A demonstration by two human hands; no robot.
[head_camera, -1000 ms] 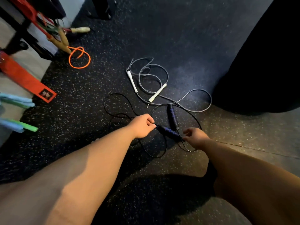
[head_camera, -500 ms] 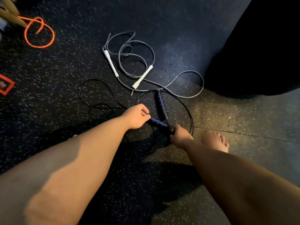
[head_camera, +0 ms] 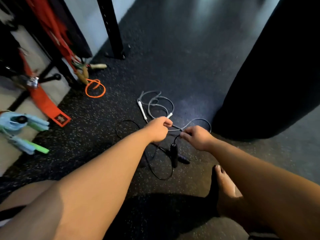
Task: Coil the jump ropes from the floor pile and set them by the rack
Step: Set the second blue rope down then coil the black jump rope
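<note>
Both arms reach out to frame centre. Left hand (head_camera: 158,129) curls and pinches the cord of the black jump rope (head_camera: 163,178). Right hand (head_camera: 198,138) pinches it too, a short stretch taut between them. Black handle (head_camera: 174,152) dangles below the right hand. The rest loops on the floor (head_camera: 173,66).

A: Ropes?
B: One black rope (head_camera: 162,179), one grey rope (head_camera: 173,106), one orange rope (head_camera: 95,96) far left. The blue ropes (head_camera: 15,122) near left blur together; can't count them.
A: Handles?
B: Two black handles (head_camera: 174,153), two white handles (head_camera: 142,110).
A: Else?
B: A left hand (head_camera: 158,129), a right hand (head_camera: 197,137), one foot (head_camera: 225,184), one bag (head_camera: 268,75) right, one rack post (head_camera: 112,32) far.
</note>
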